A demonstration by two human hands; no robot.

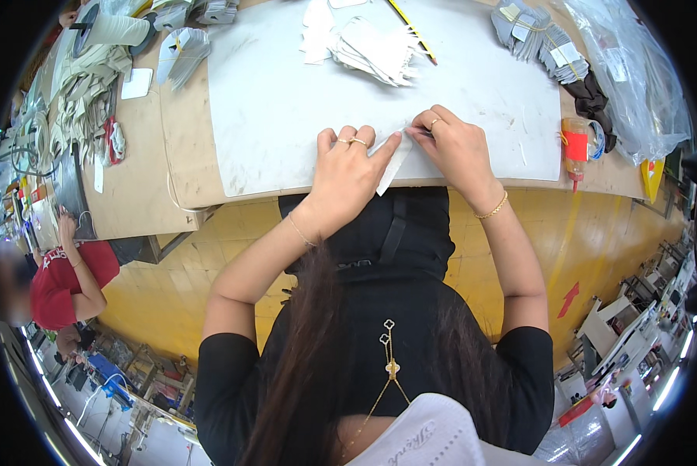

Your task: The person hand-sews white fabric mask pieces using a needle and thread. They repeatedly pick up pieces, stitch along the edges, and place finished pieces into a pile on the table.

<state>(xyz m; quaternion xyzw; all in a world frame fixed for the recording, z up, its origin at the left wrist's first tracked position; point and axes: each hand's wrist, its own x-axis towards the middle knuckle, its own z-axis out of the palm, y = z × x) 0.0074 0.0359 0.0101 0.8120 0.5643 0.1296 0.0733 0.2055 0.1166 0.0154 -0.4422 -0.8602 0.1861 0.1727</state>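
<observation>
At the near edge of the white work sheet [286,101], a narrow white strip [395,169], perhaps fabric or paper, slants between my hands. My left hand [348,175] has its index finger stretched along the strip's upper part and its other fingers curled; the thumb is mostly hidden, but the hand seems closed on the strip. My right hand [458,151] pinches near the strip's top end between thumb and index finger. Beyond my hands lies a loose pile of white cut pieces [375,50], with a yellow-and-black pencil [414,33] beside it.
Tied bundles of grey pieces [538,39] and a clear plastic bag [636,85] lie at the far right, near a red-labelled bottle [575,147]. Pale fabric strips [92,85] and a thread cone [119,31] crowd the left. A person in red [73,283] works there.
</observation>
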